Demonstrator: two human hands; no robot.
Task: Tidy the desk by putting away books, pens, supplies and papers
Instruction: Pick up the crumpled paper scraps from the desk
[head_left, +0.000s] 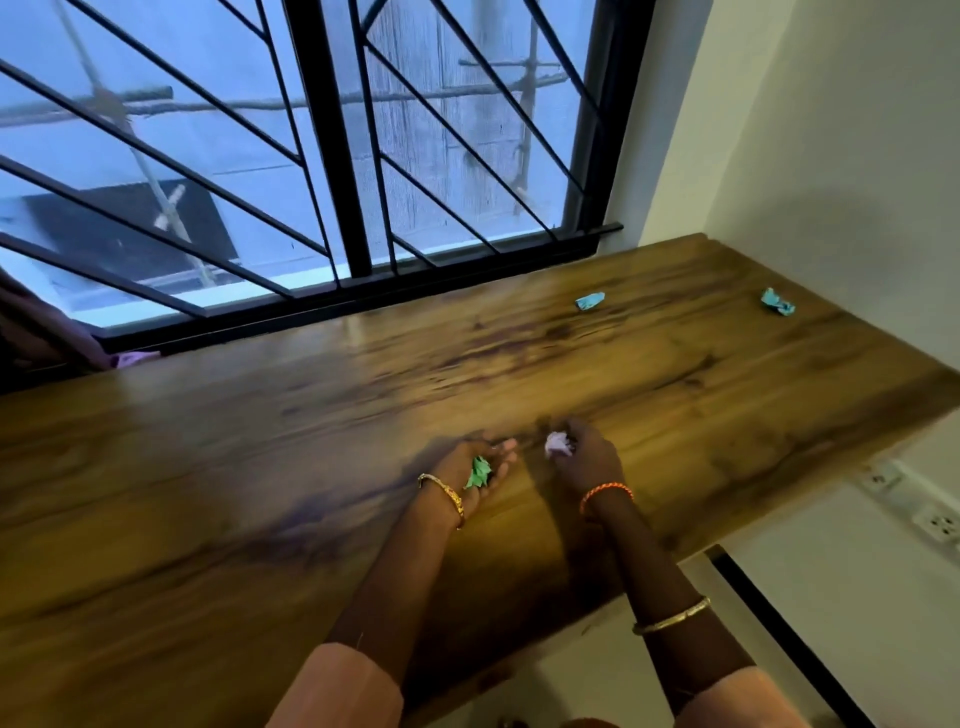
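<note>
Crumpled lilac paper (558, 444) pinched by right hand (589, 460) over wooden desk (311, 441); crumpled green paper (478, 472) carried on open left hand (460, 465); lilac paper best laid beside it, palm held level.

Desk (218, 467): brown wood grain, dark streaks. Green wad (478, 472) on left hand (454, 460) palm, behind its fingers. Lilac wad (558, 444) at right hand (589, 460) fingertips. Near turquoise wad (590, 300) and far turquoise wad (777, 302), both well beyond the fingers. Window grille (332, 156): black, diagonal bars. Left bangle (444, 493) gold, wrist thread (607, 491) orange, forearm bangle (672, 616) gold. Sleeves (337, 686) peach. Sockets (935, 522) white.
</note>
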